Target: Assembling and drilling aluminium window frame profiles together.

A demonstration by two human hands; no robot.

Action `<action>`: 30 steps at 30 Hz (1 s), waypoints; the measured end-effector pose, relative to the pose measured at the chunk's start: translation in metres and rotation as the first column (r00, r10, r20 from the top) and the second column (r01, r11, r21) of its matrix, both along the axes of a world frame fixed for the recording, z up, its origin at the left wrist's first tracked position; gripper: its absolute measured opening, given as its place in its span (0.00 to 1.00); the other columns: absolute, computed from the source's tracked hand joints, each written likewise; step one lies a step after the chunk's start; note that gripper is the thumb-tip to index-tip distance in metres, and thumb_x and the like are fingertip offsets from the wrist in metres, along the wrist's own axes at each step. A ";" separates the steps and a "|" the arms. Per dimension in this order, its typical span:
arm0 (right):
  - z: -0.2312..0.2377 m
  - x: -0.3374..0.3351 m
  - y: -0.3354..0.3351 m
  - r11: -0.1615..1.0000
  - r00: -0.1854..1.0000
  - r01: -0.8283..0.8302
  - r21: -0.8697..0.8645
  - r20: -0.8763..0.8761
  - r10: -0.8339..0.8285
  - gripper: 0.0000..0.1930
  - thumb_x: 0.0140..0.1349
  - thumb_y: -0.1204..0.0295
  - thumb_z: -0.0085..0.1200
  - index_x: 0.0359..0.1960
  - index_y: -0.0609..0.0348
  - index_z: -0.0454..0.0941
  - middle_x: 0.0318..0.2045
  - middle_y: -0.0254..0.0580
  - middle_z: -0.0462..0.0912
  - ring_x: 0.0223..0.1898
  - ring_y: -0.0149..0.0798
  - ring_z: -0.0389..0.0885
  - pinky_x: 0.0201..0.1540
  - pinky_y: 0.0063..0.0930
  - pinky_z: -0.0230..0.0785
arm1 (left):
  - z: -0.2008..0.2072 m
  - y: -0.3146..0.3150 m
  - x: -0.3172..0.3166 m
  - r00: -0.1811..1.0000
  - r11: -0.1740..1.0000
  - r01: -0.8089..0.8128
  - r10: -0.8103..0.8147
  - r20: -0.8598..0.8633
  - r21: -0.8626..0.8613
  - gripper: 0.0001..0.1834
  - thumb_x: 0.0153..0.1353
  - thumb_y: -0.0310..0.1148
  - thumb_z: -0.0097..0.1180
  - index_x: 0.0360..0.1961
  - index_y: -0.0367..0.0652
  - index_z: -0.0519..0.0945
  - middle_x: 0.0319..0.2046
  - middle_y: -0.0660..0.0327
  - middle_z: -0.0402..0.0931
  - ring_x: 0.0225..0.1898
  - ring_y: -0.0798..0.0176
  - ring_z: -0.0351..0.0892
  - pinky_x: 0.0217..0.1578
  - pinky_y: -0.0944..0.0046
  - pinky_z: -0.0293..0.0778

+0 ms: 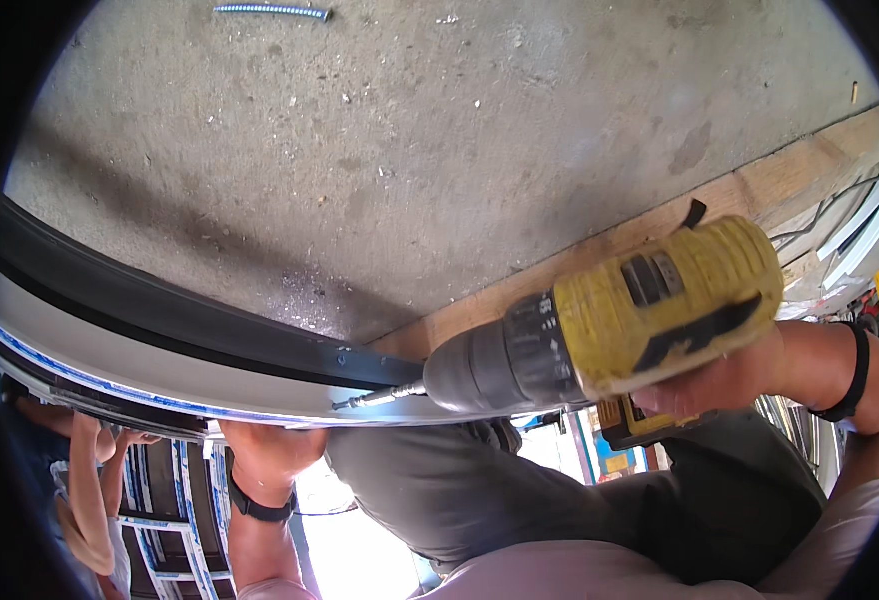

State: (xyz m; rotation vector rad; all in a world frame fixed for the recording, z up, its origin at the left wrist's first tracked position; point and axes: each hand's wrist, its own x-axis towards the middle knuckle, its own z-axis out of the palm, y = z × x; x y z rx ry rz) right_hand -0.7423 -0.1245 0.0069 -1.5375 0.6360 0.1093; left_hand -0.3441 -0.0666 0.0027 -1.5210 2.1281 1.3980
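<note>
My right hand (704, 385) is wrapped round the grip of a yellow and black cordless drill (674, 295), which points left. Its long screwdriver bit (379, 396) reaches the pale inner face of a long black and white frame profile (189, 372). Whether a screw sits at the tip is too small to tell. Against the near edge of the profile, left of the bit, rests my left hand (274, 447). Its fingers are hidden by the profile, so their grip does not show.
A wooden board (529, 268) runs behind the drill along the concrete floor (379, 130). A blue spiral strip (274, 11) lies at the far side. Another person's arms (89, 480) show at lower left, beside blue-and-white taped frames (174, 525). White strips (869, 225) lie at right.
</note>
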 end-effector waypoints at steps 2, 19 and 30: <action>0.001 -0.001 0.003 0.459 0.905 0.418 0.784 -0.315 -0.286 0.17 0.56 0.69 0.59 0.49 0.53 0.80 0.47 0.36 0.81 0.50 0.39 0.79 0.54 0.35 0.69 | -0.003 0.002 -0.001 0.992 0.992 -0.124 0.124 -0.008 0.029 0.21 0.47 0.31 0.67 0.45 0.38 0.80 0.40 0.51 0.80 0.40 0.48 0.82 0.43 0.56 0.76; -0.005 0.003 0.012 0.845 0.934 0.343 0.410 -0.052 -0.353 0.20 0.53 0.71 0.62 0.49 0.55 0.80 0.48 0.39 0.81 0.49 0.45 0.79 0.52 0.35 0.69 | -0.002 0.003 -0.006 0.990 0.990 -0.137 0.136 0.028 0.021 0.22 0.40 0.33 0.70 0.41 0.42 0.82 0.36 0.54 0.81 0.36 0.48 0.82 0.38 0.55 0.75; -0.012 0.004 0.011 0.809 0.939 0.328 0.488 -0.076 -0.335 0.20 0.49 0.77 0.62 0.48 0.57 0.81 0.43 0.41 0.83 0.43 0.44 0.81 0.46 0.34 0.72 | -0.001 -0.005 -0.011 0.992 0.993 -0.120 0.120 0.029 0.007 0.17 0.41 0.30 0.67 0.37 0.43 0.84 0.35 0.54 0.82 0.37 0.48 0.82 0.41 0.55 0.76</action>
